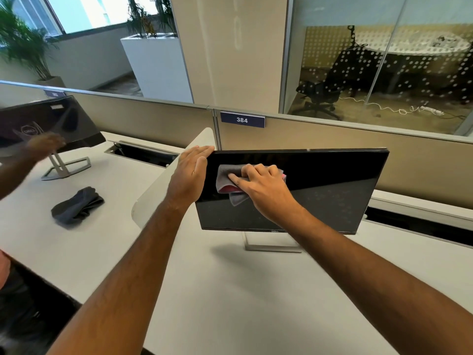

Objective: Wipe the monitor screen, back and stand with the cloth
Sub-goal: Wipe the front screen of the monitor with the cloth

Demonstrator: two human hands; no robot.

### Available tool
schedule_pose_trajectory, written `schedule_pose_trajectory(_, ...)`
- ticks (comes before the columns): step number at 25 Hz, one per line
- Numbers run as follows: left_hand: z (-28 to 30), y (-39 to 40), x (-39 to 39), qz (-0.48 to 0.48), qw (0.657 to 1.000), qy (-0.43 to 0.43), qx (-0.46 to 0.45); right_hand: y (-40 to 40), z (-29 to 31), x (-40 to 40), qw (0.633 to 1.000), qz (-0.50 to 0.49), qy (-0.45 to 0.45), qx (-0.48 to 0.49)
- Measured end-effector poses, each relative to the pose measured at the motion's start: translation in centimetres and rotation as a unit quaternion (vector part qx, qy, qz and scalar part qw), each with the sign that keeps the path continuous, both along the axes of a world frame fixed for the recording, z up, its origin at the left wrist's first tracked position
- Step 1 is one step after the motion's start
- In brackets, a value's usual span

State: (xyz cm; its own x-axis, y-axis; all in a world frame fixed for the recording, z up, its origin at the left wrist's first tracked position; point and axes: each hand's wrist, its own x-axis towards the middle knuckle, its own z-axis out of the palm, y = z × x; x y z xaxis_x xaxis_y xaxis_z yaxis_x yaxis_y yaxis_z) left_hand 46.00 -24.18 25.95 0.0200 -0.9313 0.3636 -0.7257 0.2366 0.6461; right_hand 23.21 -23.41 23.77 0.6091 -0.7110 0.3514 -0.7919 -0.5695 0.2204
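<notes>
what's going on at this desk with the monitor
A person is wiping a monitor that stands on a white desk. The left hand steadies the screen's upper left corner, fingers flat, while the right hand presses a grey and pink cloth against the upper left of the screen. At the next desk, another person's hand is on a second monitor.

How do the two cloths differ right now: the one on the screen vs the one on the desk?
The grey-and-pink cloth is pressed against the monitor screen under the right hand; the dark cloth lies untouched on the desk. The first shows a pink layer; the second is plain dark grey. Both are crumpled.
</notes>
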Motion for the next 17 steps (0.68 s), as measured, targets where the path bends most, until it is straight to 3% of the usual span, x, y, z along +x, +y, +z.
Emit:
schedule_pose_trajectory(7, -0.2, -0.4, 1.3, -0.034, 0.999, -0.006, 0.022, -0.9, 2.6, 2.0, 0.998, 0.007, -0.005, -0.062)
schedule_pose_trajectory(11, -0.2, -1.1, 2.5, -0.075, 0.994, 0.064, 0.045, -0.8, 0.8, 4.5, 0.999, 0.015, 0.004, -0.046)
schedule_pose_trajectory(17, -1.4, -0.7, 5.0, -0.108, 0.977, 0.182, 0.039, -0.4, -1.5, 2.2, 0.999, 0.017, 0.024, -0.019)
